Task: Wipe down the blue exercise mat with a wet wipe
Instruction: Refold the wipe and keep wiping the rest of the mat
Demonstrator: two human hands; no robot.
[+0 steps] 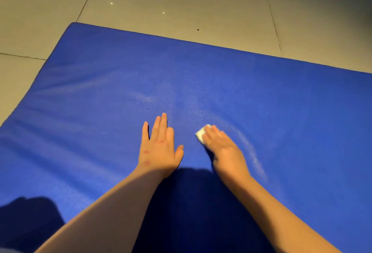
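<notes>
The blue exercise mat [261, 102] lies flat on a tiled floor and fills most of the view. My left hand [159, 148] rests palm down on the mat near the middle, fingers spread, holding nothing. Just to its right, my right hand [223, 148] presses a small folded white wet wipe [201, 133] against the mat; only the wipe's corner shows beyond the fingertips. The right hand is slightly blurred. Pale shiny streaks on the mat curve around and beyond the right hand.
Beige floor tiles [181, 1] with dark grout lines surround the mat at the top and left. The mat's far corner [73, 23] is at upper left. A dark shadow [191, 202] covers the mat between my forearms and at lower left.
</notes>
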